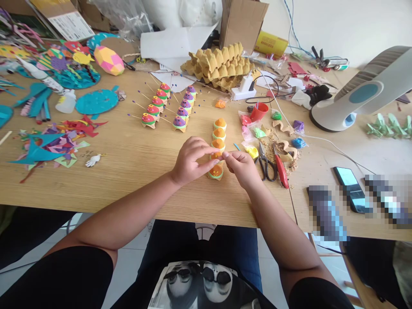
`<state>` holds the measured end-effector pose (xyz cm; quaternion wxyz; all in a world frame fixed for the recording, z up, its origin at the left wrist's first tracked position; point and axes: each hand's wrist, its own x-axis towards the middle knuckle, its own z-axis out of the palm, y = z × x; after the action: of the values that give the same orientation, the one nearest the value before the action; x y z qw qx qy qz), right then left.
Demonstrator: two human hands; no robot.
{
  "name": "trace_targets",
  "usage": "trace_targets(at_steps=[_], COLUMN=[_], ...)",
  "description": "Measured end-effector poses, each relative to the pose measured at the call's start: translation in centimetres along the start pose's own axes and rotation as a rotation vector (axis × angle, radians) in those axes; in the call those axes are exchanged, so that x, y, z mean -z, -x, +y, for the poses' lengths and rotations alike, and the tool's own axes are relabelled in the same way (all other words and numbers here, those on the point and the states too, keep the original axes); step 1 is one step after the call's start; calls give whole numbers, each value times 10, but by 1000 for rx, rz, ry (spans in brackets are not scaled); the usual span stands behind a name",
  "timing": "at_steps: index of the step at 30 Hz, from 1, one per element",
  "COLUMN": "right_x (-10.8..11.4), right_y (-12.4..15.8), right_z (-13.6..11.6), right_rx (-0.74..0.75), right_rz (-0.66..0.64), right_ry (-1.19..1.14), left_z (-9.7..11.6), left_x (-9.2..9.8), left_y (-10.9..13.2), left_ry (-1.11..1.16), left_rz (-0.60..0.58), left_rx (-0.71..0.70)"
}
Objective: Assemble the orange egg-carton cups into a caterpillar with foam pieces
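Observation:
A caterpillar-like strip of egg-carton cups point(219, 133) lies before me, with orange domes over pale and green bands. Its nearest cup carries a small yellow face. Over the strip's near half, my left hand point(193, 161) has thumb and index finger curved and apart, the index tip close to my right fingertips. My right hand point(241, 168) is closed in a pinch; whatever sits in it is too small to make out. The hands partly cover the cups below. Beyond stand a red-and-green strip point(157, 103) and a purple strip point(183, 109), both with pin-like feelers.
Scissors point(266, 163) and a red-handled cutter point(281, 168) lie right of my hands, near yellow clay point(252, 151) and a red cup point(259, 112). Farther back are egg cartons point(222, 64) and a power strip point(243, 91). A white fan point(357, 94) stands at right; paper scraps point(58, 146) lie left.

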<state>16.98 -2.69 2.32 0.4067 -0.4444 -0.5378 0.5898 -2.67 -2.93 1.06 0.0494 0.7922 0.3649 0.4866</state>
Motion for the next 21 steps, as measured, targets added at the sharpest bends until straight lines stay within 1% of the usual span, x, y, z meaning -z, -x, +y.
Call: trace_targets(at_steps=[3, 7, 15, 21], right_x=[0, 0, -1, 0], right_y=[0, 2, 2, 2], right_z=[-1, -2, -2, -3], right_rx=[3, 25, 60, 32], right_rz=[-24, -21, -61, -98], right_ry=[-10, 31, 127, 94], left_z=[0, -1, -5, -4], left_x=[-1, -2, -4, -3], left_y=[0, 1, 1, 0], left_ry=[4, 3, 30, 15], left_rz=[-8, -26, 22, 26], left_rx=[-3, -9, -66, -54])
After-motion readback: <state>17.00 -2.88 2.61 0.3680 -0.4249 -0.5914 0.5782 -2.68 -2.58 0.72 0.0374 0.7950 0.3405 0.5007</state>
